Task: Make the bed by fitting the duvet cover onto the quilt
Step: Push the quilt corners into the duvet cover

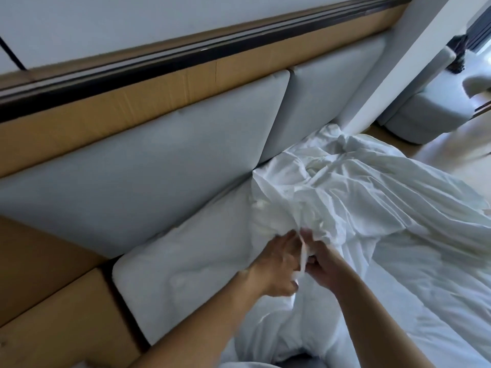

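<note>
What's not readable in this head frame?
- Left hand and right hand: motion-blurred, so the exact grip on the white tie strip is unclear.
- Quilt versus duvet cover: both white, boundary indistinct.
- Bed foot: cut off by the bottom edge.

Bed (438, 301) runs along padded headboard (159, 160). Headboard behind bed, wooden ledge (66, 120) above it. Quilt (186, 272) lies on bed, left part, edge against headboard. Duvet cover (358, 187) bunched on quilt, right of it, reaching to headboard. Both hands meet at cover's near edge: left hand (276, 266) beside right hand (322, 269), thin strip (303, 257) between them. Upholstered seat (430, 107) on floor, far right, beyond bed.
</note>
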Tool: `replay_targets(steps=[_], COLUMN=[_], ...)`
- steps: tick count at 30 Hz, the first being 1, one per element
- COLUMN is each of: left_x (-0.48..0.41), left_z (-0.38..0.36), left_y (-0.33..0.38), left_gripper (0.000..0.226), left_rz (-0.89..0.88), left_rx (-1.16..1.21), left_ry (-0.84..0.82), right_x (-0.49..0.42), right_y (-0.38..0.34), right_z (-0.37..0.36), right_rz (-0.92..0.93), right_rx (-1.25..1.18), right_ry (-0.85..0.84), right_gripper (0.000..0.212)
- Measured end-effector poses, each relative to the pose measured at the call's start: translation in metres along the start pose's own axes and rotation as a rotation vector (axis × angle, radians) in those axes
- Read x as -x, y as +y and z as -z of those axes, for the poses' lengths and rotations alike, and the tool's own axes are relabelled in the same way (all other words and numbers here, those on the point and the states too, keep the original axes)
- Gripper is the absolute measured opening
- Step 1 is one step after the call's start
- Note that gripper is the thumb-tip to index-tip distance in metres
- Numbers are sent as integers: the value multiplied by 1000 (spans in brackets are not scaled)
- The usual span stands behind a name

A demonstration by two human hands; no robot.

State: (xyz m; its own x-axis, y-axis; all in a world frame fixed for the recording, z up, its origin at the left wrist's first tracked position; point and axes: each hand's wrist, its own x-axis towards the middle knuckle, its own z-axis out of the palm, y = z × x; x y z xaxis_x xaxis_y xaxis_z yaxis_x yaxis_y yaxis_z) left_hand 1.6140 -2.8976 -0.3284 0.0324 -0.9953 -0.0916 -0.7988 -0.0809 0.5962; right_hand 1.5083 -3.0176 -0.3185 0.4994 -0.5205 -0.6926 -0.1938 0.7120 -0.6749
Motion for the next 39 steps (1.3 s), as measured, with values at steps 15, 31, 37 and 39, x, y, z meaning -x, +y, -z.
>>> replay_targets(steps=[15, 31, 37, 39], left_x=[-65, -51, -38, -46], left_z=[15, 46, 36, 28], left_y=[-41, -99, -97, -83], left_gripper=[40, 55, 31, 29], left_rz=[697, 268, 415, 483], left_rx=[1865, 2361, 2138, 1865], left_ry=[263, 440, 481, 362], right_x=[18, 23, 17, 16], right_y=[6, 4, 3, 4], right_z=[16, 44, 36, 37], right_rz=[22, -77, -104, -117], right_rx=[250, 373, 388, 381], right_ry=[49, -75, -93, -81], right_gripper=[30, 60, 54, 56])
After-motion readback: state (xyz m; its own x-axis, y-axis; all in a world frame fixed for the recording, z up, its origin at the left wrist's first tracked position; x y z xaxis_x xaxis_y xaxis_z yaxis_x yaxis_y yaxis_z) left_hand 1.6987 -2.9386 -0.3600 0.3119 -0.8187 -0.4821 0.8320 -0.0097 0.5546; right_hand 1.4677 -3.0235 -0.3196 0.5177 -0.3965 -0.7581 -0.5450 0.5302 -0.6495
